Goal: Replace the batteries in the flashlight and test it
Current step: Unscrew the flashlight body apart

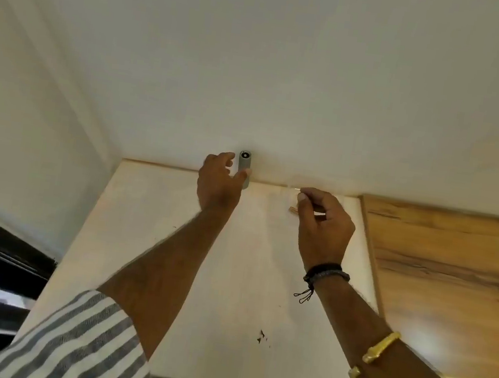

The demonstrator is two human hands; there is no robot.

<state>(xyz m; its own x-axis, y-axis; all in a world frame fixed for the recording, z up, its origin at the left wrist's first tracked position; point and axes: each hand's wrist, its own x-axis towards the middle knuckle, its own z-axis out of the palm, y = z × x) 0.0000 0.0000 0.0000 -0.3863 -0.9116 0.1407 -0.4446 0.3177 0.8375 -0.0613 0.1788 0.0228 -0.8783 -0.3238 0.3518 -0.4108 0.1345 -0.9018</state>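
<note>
The grey flashlight (244, 167) stood on end at the far edge of the pale tabletop (169, 257), close against the white wall (289, 67). The left grip (216, 181) was spread beside it, thumb laid on its side, fingers just left of its top. The right grip (324, 222) hovered near, to the right, its fingers curled, thumb and forefinger pressed together (whether they held anything I could not tell). A black cord bracelet (324, 272) and a gold bangle (379, 347) ringed the right arm; a striped sleeve (78, 344) covered the left. A wood-grain panel (452, 279) adjoined the tabletop's right side.
</note>
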